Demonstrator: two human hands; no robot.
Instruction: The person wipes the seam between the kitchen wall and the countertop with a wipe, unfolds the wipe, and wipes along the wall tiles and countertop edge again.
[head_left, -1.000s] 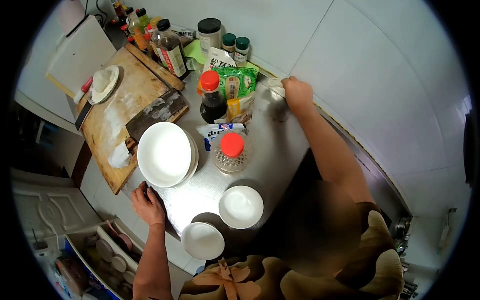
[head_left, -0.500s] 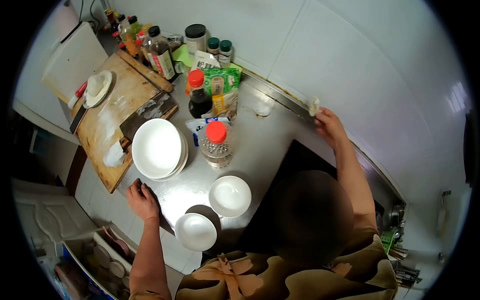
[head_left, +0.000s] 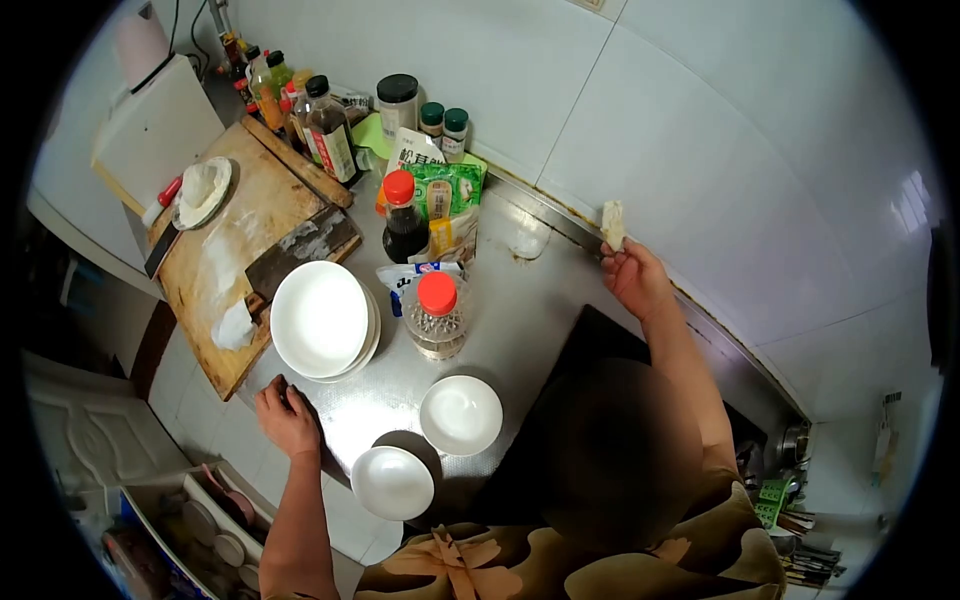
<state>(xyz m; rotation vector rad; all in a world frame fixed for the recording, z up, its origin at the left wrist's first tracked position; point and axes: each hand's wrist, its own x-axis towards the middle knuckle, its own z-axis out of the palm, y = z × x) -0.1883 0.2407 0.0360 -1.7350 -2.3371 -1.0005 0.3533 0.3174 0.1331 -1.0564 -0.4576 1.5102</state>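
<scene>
My right hand point(head_left: 638, 280) is raised near the tiled wall, its fingertips pinched on a small pale, soft-looking piece point(head_left: 613, 224). What that piece is made of I cannot make out. My left hand point(head_left: 287, 415) rests at the near edge of the metal counter point(head_left: 540, 300), thumb and fingers a little apart, with nothing visible in it. Just beyond the left hand stands a stack of white bowls point(head_left: 320, 318). To its right are two small white bowls, one nearer point(head_left: 392, 483) and one farther point(head_left: 461, 415), both showing bare insides.
A wooden board point(head_left: 205, 290) holds a cleaver point(head_left: 300, 250), a plate with a white lump point(head_left: 204, 190) and a white scrap point(head_left: 234, 327). A red-capped jar point(head_left: 437, 318), a dark sauce bottle point(head_left: 403, 220) and seasoning packets stand mid-counter. A black cooktop point(head_left: 590, 345) lies to the right.
The view has shifted slightly, so the counter sits lower. My right hand has moved a little left, and the pale piece now points up with more of it showing. My left hand stays put.
</scene>
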